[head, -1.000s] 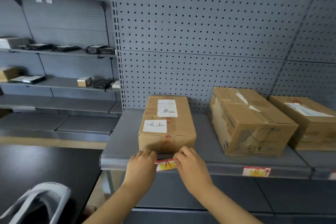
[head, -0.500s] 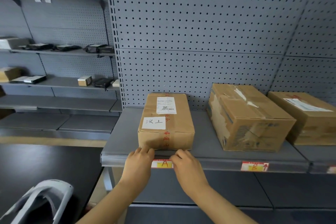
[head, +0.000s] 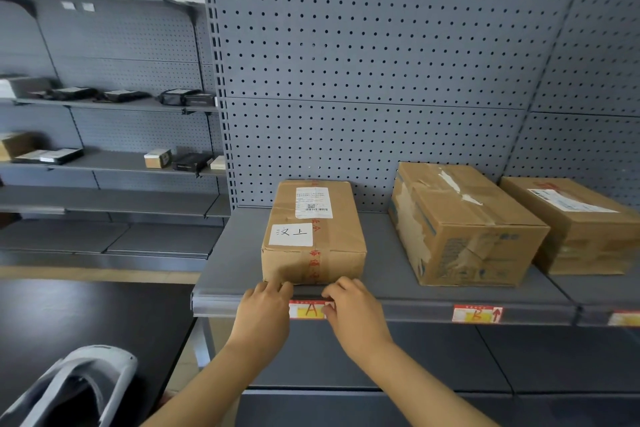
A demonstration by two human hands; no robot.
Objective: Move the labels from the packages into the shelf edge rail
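Note:
A red and yellow label marked "A" [head: 309,309] sits flat in the grey shelf edge rail [head: 408,311], below the left cardboard package [head: 313,236]. My left hand [head: 264,314] covers the label's left end and my right hand [head: 355,310] pinches its right end against the rail. A second label [head: 477,314] sits in the rail under the middle package [head: 464,222]. A third label [head: 625,318] shows at the right edge, below the right package [head: 575,222].
Grey pegboard backs the shelf. Another shelving unit [head: 104,163] at the left carries small boxes and dark items. A black table [head: 86,315] lies at the lower left with a white and grey device [head: 79,385] on it.
The "A" label went from tilted in front of the rail to lying flat inside it. Both hands stayed at its ends, pressing it in.

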